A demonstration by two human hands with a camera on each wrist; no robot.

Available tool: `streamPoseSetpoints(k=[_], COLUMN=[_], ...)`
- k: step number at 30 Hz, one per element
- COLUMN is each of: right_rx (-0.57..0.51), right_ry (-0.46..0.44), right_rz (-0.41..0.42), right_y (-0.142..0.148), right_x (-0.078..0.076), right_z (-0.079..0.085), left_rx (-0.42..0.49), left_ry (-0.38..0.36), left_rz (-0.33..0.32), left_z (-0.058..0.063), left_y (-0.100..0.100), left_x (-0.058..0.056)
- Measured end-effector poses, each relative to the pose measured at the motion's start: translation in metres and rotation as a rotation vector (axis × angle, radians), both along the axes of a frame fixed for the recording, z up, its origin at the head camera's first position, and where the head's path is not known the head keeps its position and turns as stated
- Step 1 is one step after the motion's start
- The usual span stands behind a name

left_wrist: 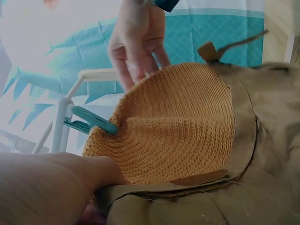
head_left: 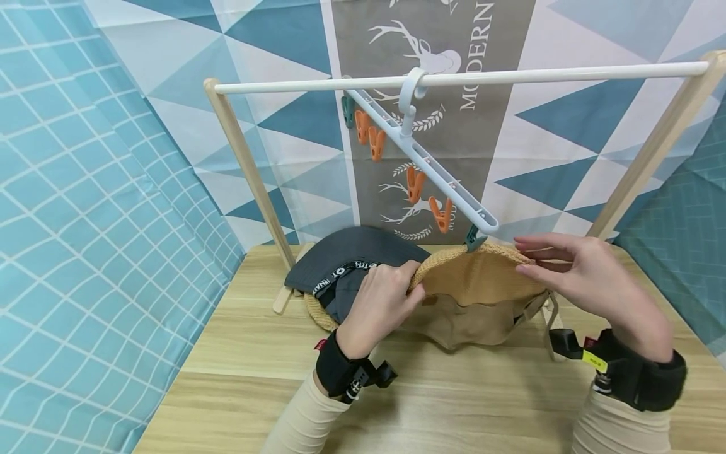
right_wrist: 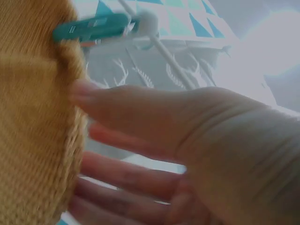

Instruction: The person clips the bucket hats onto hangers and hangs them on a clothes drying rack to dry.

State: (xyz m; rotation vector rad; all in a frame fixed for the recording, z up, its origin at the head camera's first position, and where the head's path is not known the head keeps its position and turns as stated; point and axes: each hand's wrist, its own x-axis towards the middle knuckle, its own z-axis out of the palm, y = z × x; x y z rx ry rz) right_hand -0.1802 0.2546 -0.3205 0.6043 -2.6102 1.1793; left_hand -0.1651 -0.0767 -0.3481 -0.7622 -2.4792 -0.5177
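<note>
Presently the tan hat (head_left: 473, 277) hangs at four o'clock from the head view's centre, a green clip (head_left: 472, 238) biting its brim at twelve o'clock, at the near end of the hanger (head_left: 452, 189). At nine o'clock the left hand (head_left: 379, 304) pinches the brim; at two o'clock the right hand (head_left: 587, 274) touches its edge, ungripping, fingers fairly straight. Beyond the left hand, toward ten o'clock, lies a dark cap (head_left: 363, 243).

Left hand (head_left: 381, 296) (partly hidden by the woven hat (head_left: 471, 277)) covers some of the dark cap (head_left: 363, 246)
</note>
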Motion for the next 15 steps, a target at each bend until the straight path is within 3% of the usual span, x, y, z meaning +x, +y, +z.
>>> streamPoseSetpoints(k=[8,14,15], right_rx=[-0.285,-0.423,-0.437], right_ry=[0.239,0.263,0.261], right_rz=[-0.007,-0.059,-0.064], right_y=[-0.034,-0.064,-0.068], right_x=[0.011,0.012,0.012], right_z=[0.012,0.016,0.015], left_rx=[0.011,0.04,0.045], left_ry=[-0.033,-0.002,0.021], left_rz=[0.001,-0.04,-0.049], left_z=[-0.001,-0.013,-0.023], left_y=[0.001,0.0,-0.001], left_x=[0.0,-0.008,-0.014])
